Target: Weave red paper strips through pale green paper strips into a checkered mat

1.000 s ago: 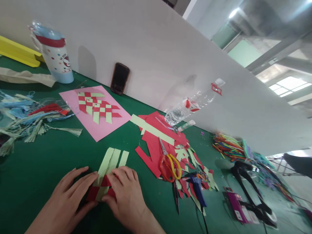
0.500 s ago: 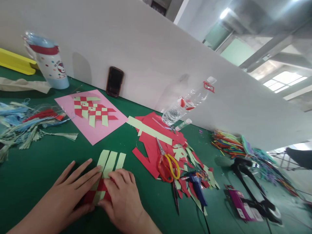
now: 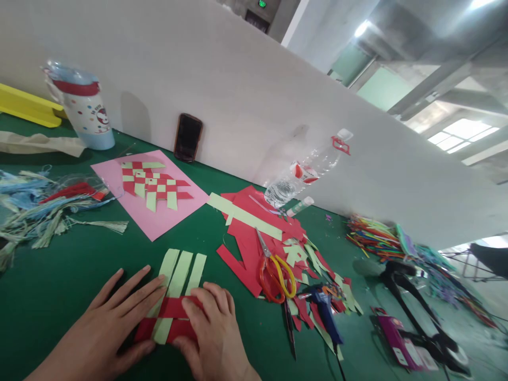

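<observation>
On the green table [image 3: 59,275] lies a small weave of pale green and red paper strips [image 3: 174,296]. My left hand [image 3: 107,328] rests flat on its left side with the fingers stretched out. My right hand [image 3: 212,333] presses on its right side, fingers bent over the red strips, thumb at the lower edge. Three green strip ends stick out beyond my fingers.
A finished red and green weave sits on pink paper [image 3: 154,185]. Red paper scraps [image 3: 254,233], orange-handled scissors [image 3: 273,270] and a blue glue gun [image 3: 325,312] lie to the right. A phone [image 3: 188,136], a bottle [image 3: 305,172] and a cup [image 3: 85,108] stand by the wall.
My right hand has slid slightly right and down, uncovering more of the red strips. The camera has shifted a little; the left hand stays pressed flat.
</observation>
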Demonstrator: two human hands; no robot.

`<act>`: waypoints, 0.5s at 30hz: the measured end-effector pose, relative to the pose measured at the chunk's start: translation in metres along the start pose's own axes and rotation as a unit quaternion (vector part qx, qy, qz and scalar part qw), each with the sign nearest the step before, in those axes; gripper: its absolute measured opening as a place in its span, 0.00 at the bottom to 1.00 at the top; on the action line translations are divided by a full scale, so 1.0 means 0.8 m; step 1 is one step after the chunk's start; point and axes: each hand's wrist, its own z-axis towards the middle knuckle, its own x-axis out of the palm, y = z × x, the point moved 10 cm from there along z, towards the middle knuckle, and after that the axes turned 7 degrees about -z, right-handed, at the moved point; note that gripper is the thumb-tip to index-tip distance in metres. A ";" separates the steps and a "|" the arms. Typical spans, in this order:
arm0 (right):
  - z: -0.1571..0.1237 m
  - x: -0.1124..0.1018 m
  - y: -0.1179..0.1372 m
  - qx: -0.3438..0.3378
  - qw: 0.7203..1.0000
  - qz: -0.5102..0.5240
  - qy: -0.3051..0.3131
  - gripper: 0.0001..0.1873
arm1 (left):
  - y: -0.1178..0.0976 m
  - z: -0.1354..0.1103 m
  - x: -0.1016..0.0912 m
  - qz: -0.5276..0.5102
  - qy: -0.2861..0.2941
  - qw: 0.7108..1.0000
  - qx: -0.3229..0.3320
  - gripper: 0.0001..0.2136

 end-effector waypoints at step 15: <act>-0.005 0.009 -0.007 0.023 0.999 0.043 0.024 0.17 | -0.039 0.024 -0.005 -0.069 0.027 0.997 0.001 0.34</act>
